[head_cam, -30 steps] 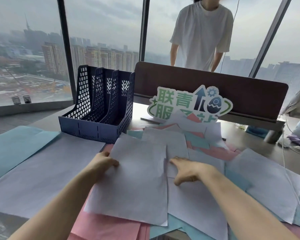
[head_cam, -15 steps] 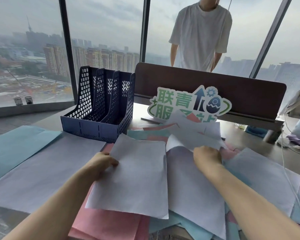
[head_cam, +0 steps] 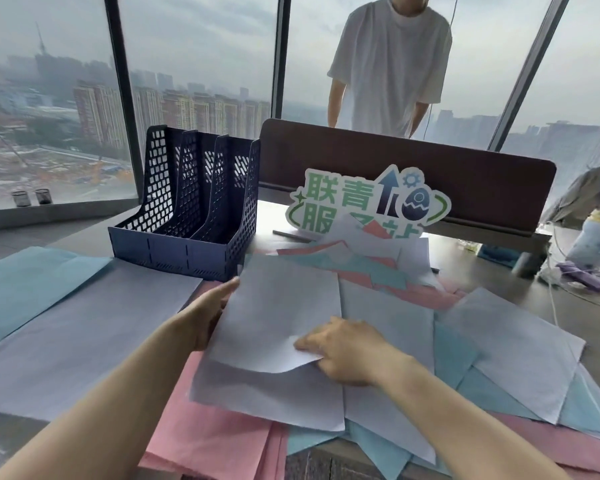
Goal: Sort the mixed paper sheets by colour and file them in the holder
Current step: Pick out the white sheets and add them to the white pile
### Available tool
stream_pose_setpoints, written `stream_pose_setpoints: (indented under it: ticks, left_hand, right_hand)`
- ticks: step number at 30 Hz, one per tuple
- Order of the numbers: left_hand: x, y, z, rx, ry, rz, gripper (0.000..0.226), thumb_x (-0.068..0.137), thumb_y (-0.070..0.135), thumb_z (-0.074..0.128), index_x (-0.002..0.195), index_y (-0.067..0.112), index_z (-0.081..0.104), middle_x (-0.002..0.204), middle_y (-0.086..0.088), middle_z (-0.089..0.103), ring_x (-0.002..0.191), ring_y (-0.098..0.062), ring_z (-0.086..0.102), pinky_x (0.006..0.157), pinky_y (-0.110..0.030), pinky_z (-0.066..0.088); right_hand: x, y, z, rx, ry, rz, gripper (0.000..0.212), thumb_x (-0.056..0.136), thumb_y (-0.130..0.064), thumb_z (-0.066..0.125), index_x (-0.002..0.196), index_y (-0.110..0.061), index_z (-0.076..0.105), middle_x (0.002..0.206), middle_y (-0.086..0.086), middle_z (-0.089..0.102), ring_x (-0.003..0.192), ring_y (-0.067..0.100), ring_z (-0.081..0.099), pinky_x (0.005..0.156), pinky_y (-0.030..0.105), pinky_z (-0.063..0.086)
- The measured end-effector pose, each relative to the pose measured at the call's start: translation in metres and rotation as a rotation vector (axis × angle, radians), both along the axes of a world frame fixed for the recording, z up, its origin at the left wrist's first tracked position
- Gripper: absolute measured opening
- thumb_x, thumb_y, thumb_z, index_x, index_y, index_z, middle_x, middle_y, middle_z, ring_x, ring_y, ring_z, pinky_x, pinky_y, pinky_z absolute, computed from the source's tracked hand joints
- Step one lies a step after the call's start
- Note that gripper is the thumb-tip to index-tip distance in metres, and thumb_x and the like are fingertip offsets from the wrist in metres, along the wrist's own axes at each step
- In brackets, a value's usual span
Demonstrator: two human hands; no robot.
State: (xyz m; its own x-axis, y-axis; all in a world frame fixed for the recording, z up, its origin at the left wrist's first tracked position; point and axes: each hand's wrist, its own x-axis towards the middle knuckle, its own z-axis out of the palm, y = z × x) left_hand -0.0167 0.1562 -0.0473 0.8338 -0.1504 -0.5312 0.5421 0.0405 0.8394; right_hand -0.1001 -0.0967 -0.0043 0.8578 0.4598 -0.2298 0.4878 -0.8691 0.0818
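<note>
At centre frame, the left hand (head_cam: 211,311) grips the edge of a white sheet (head_cam: 281,313) while the right hand (head_cam: 343,351) pinches its lower corner; squaring it onto the white stack beneath, before filing in the blue holder (head_cam: 187,216) upper left, looks wise

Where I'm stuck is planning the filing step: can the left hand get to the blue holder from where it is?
Probably yes. The left hand grips the white sheet's left edge, and the blue holder stands just beyond it with nothing in between. Its slots look empty and face the person.
</note>
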Motion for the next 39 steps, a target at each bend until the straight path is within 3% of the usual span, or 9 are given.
stream_pose_setpoints:
  ticks: [2,5,8,13,18,24,28,34,39]
  left_hand:
    - [-0.005,-0.002,-0.001,0.162,-0.047,-0.047,0.037,0.086,0.021,0.07,0.116,0.0,0.066,0.103,-0.022,0.072,0.082,-0.035,0.07,0.075,-0.042,0.058]
    - [-0.008,-0.007,-0.003,0.27,-0.169,0.013,0.033,0.083,-0.01,0.062,0.115,-0.001,0.064,0.103,-0.026,0.07,0.088,-0.04,0.069,0.084,-0.052,0.057]
    - [-0.011,-0.008,0.001,0.23,-0.286,0.05,0.035,0.082,-0.015,0.058,0.114,-0.001,0.063,0.102,-0.023,0.07,0.088,-0.039,0.068,0.088,-0.047,0.055]
    - [-0.01,-0.009,0.0,0.165,-0.345,0.124,0.028,0.084,-0.012,0.058,0.109,0.0,0.064,0.101,-0.023,0.069,0.085,-0.039,0.066,0.086,-0.05,0.055]
    - [-0.016,-0.02,-0.005,0.152,-0.306,0.144,0.023,0.087,-0.012,0.056,0.1,0.005,0.063,0.092,-0.018,0.069,0.078,-0.035,0.066,0.08,-0.045,0.057]
    - [-0.018,-0.019,-0.005,0.133,-0.296,0.148,0.022,0.087,-0.011,0.057,0.098,0.007,0.063,0.093,-0.019,0.069,0.077,-0.036,0.066,0.081,-0.048,0.056]
    - [-0.02,-0.019,-0.005,0.114,-0.298,0.151,0.024,0.088,-0.011,0.055,0.095,0.01,0.063,0.092,-0.017,0.071,0.075,-0.034,0.068,0.072,-0.042,0.058]
    - [-0.021,-0.017,0.0,0.098,-0.326,0.141,0.026,0.088,-0.01,0.055,0.104,0.008,0.065,0.105,-0.022,0.07,0.096,-0.043,0.067,0.09,-0.058,0.052]
    - [-0.021,-0.027,0.002,0.128,-0.32,0.141,0.035,0.088,-0.012,0.05,0.111,0.01,0.064,0.103,-0.017,0.071,0.096,-0.039,0.068,0.09,-0.055,0.053]
  right_hand:
    - [-0.003,-0.003,0.009,0.175,0.183,-0.1,0.052,0.092,-0.066,0.043,0.138,-0.043,0.048,0.144,-0.016,0.05,0.13,0.013,0.047,0.103,0.038,0.041]
    - [0.008,-0.028,0.014,0.492,0.094,-0.443,0.045,0.093,-0.062,0.047,0.124,-0.034,0.063,0.129,-0.013,0.063,0.118,0.015,0.058,0.094,0.03,0.044]
    - [0.02,-0.077,0.007,0.219,-0.114,-0.892,0.044,0.09,-0.048,0.052,0.122,-0.02,0.062,0.129,0.003,0.062,0.113,0.027,0.06,0.085,0.032,0.045]
    - [0.019,-0.118,0.001,0.115,0.06,-1.137,0.088,0.071,-0.077,0.06,0.135,-0.018,0.051,0.138,0.004,0.054,0.123,0.028,0.054,0.099,0.037,0.044]
    - [0.042,-0.127,-0.019,0.261,0.171,-1.169,0.096,0.045,-0.063,0.081,0.126,-0.016,0.06,0.122,0.005,0.063,0.106,0.029,0.064,0.093,0.041,0.052]
    - [0.036,-0.115,-0.021,0.348,0.042,-1.151,0.027,0.082,-0.024,0.07,0.102,-0.009,0.059,0.094,0.006,0.064,0.087,0.025,0.064,0.076,0.028,0.052]
    - [0.029,-0.123,-0.021,0.504,-0.322,-1.143,0.026,0.094,-0.014,0.048,0.117,-0.009,0.059,0.114,0.017,0.065,0.106,0.036,0.063,0.077,0.033,0.044]
    - [0.03,-0.122,0.05,0.718,-1.01,-0.892,0.024,0.1,-0.012,0.042,0.117,-0.01,0.057,0.11,0.023,0.065,0.097,0.044,0.061,0.071,0.042,0.042]
    - [0.037,-0.091,0.109,0.819,-1.127,-0.589,0.016,0.096,-0.013,0.042,0.095,-0.011,0.058,0.102,0.015,0.067,0.088,0.041,0.057,0.066,0.038,0.037]
